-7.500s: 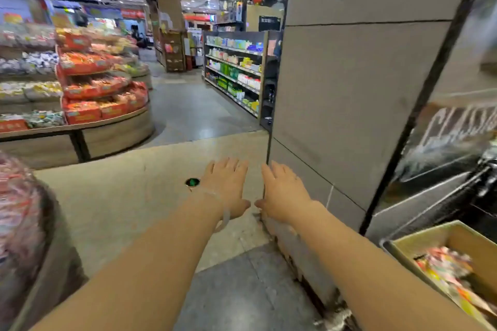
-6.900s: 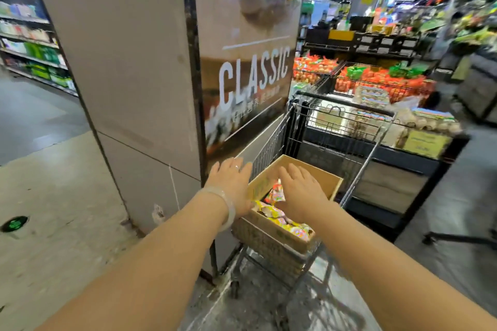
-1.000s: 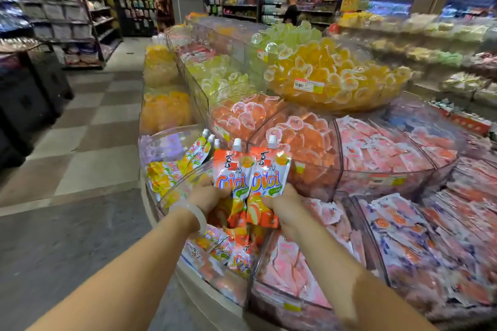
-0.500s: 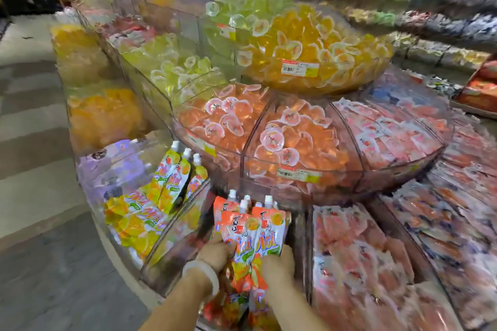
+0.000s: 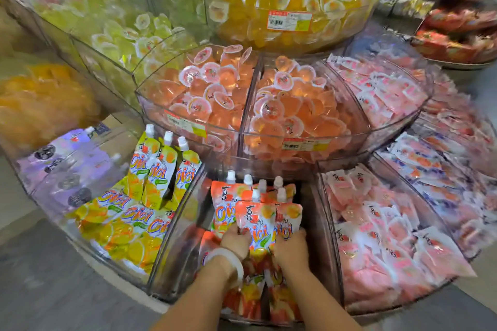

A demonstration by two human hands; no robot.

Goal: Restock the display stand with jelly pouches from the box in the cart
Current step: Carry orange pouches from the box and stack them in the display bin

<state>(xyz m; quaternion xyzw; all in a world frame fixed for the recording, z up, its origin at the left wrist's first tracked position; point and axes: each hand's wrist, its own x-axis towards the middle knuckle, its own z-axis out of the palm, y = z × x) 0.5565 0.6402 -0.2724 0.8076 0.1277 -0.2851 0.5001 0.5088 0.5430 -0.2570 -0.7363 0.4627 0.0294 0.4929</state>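
Note:
Several orange jelly pouches (image 5: 259,219) with white caps stand upright in a clear wedge compartment (image 5: 172,250) of the round display stand. My left hand (image 5: 236,240), with a pale bangle on its wrist, grips the front pouches from the left. On their right side my right hand (image 5: 291,250) holds the same bunch. More orange pouches lie below my hands at the front of the compartment. The cart and its box are out of view.
Yellow pouches (image 5: 161,174) fill the compartment to the left, purple ones (image 5: 70,166) beyond. Pink sachets (image 5: 376,236) fill the right compartments. Above, clear tubs hold orange jelly cups (image 5: 242,99) and yellow cups (image 5: 290,0). Grey floor (image 5: 40,290) lies at lower left.
Both hands have lowered the bunch of orange pouches deeper into the compartment. The view has tilted down and closer to the stand.

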